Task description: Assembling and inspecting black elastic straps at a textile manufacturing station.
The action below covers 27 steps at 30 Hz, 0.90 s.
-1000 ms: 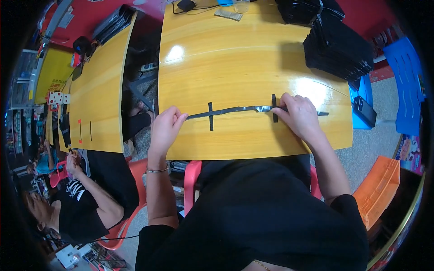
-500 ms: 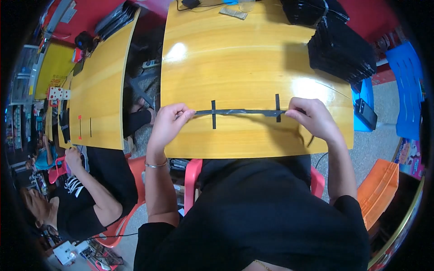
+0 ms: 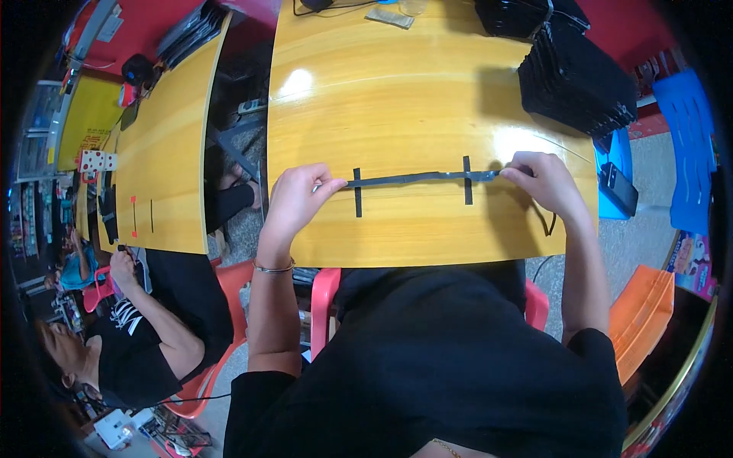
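A narrow black strip is stretched between my two hands above the yellow wooden table. My left hand pinches its left end between thumb and fingers. Farther right, my right hand is closed on the other end, and a loose dark tail hangs below that hand. The strip crosses two short black marks on the tabletop, a left mark and a right mark. Near the right mark the strip looks creased and shiny. Whether it touches the table cannot be told.
Stacked black flat pieces stand at the table's far right. Beyond the right edge are a blue bin with a dark phone-like object and an orange crate. To the left, a co-worker sits at another yellow table.
Both hands have shifted right and slightly away from me, carrying the strip along. The strip now slopes up toward the right, and its tail hangs farther right.
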Available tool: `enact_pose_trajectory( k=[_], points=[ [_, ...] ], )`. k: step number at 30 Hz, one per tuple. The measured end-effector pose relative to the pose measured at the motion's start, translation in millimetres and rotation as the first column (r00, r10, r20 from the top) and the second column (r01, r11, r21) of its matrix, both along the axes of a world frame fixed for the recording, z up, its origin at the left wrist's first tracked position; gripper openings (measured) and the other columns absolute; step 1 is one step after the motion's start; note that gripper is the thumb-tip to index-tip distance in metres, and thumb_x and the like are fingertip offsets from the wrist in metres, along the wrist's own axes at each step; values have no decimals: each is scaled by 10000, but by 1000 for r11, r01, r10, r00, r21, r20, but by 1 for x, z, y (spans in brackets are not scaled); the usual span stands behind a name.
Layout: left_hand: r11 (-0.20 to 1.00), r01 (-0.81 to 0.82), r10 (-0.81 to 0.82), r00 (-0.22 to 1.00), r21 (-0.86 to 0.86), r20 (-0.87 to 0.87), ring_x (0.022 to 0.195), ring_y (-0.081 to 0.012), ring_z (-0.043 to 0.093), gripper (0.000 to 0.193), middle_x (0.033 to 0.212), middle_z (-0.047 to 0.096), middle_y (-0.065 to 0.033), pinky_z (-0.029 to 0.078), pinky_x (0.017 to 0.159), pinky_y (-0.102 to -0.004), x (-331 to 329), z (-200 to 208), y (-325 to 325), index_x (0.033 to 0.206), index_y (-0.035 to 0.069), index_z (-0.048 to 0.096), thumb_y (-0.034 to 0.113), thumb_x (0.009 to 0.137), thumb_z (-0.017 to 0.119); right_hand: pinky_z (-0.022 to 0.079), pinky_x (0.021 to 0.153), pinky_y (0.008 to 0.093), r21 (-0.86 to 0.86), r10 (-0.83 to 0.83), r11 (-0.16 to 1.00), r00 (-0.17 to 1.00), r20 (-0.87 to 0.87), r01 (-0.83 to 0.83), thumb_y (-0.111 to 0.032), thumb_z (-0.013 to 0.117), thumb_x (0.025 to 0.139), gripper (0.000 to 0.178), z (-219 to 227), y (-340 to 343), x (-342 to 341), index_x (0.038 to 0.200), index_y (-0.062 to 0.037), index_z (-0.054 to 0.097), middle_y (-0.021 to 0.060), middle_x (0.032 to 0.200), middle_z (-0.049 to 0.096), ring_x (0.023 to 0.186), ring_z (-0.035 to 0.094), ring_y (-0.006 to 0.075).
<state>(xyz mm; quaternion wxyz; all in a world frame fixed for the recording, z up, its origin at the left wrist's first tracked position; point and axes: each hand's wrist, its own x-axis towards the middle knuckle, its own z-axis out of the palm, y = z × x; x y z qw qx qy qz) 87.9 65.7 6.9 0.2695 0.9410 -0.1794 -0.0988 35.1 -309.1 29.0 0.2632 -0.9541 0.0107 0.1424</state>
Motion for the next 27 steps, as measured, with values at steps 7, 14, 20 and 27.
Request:
enact_pose_trajectory(
  k=[7, 14, 20, 27],
  points=[
    [993, -96, 98, 995, 70, -25, 497, -264, 532, 431, 549, 544, -126, 407, 479, -349, 3, -11, 6, 611, 26, 570, 388, 687, 790, 486, 645, 397, -60, -16, 998, 999, -31, 14, -349, 666, 803, 297, -13, 7, 3, 804, -54, 687, 153, 726, 651, 694, 639, 318],
    [971, -179, 194, 977, 160, -84, 476, -254, 524, 542, 518, 531, -118, 402, 462, -352, 2, -15, 2, 552, 29, 531, 492, 642, 798, 498, 656, 394, -97, -41, 995, 999, -23, 38, -369, 680, 787, 319, -15, 8, 3, 783, -50, 684, 153, 733, 660, 708, 649, 314],
    [939, -197, 223, 973, 282, -62, 504, -281, 561, 583, 535, 565, -124, 441, 487, -374, 4, -14, -4, 566, 47, 548, 582, 606, 776, 498, 644, 388, -171, -75, 983, 997, -28, 69, -383, 694, 775, 328, -21, 14, 1, 772, -56, 679, 148, 726, 659, 693, 645, 305],
    [933, -201, 196, 979, 297, 48, 627, -296, 587, 510, 663, 593, -121, 469, 574, -389, -1, -1, -15, 685, 47, 563, 475, 588, 823, 464, 696, 380, -155, 30, 987, 912, 408, 37, -166, 734, 713, 220, -26, 21, -9, 908, -105, 651, 81, 794, 610, 799, 588, 269]
  ],
)
